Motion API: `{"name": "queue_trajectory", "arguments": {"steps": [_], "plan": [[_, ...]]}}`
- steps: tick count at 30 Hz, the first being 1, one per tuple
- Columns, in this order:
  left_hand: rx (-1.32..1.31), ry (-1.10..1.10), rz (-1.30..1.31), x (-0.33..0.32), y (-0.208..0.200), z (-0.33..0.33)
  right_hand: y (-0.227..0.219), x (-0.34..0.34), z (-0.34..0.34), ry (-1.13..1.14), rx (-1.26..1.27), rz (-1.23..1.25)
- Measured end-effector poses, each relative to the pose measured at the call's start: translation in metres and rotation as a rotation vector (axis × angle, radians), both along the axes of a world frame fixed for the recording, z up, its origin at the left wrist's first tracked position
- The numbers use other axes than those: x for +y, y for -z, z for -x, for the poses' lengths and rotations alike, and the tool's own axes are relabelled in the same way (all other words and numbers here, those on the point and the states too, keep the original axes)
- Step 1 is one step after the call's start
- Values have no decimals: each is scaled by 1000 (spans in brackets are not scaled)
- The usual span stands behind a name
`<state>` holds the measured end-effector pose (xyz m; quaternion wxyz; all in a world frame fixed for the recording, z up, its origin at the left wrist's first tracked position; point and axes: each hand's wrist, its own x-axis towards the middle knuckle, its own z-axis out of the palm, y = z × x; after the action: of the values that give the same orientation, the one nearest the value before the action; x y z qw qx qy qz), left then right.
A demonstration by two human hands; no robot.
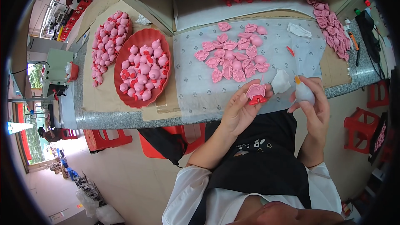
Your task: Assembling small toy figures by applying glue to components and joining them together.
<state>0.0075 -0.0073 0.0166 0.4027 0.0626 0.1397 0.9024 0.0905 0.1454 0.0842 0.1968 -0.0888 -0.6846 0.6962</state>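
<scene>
My left hand (236, 114) is closed around a hollow pink toy half (255, 91), its open side turned up. A red foot-like part (258, 100) sits at the lower edge of that half. In my right hand (316, 105) is a pale squeeze bottle (305, 96) with a yellow neck and a thin needle tip pointing up; the tip is apart from the pink half. A crumpled white cloth (281, 81) lies between both hands. Just beyond them, several loose pink halves (227, 61) are spread over a white patterned sheet (189, 91).
Left on the bench stands a red scalloped basin (121, 54) of pink toys, beside a heap of similar toys (109, 33). More pink parts (333, 29) are piled at right. A shelf unit (156, 10) rises at the back. Red stools (361, 123) stand below the bench.
</scene>
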Motion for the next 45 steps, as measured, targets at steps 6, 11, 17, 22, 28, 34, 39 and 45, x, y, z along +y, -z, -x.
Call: {"name": "queue_trajectory", "arguments": {"steps": [6,11,17,22,28,34,39,45], "plan": [[-25,105,-114,7,-3,-5,-4,-1,4,227,348,202],[19,138,-88,7,2,-6,1,-8,1,194,496,-137],[38,122,-50,10,1,-6,-3,-16,-4,37,472,-407],[47,138,-36,9,-3,-6,-1,-16,-2,10,456,-433],[50,138,-27,9,-1,-6,0,-17,-2,5,433,-448],[56,141,-38,9,1,-6,-1,-18,-2,-6,439,-456],[75,145,-33,9,-2,-5,-4,-18,-2,3,468,-423],[125,145,100,9,3,-7,0,-19,1,-18,461,-446]]}}
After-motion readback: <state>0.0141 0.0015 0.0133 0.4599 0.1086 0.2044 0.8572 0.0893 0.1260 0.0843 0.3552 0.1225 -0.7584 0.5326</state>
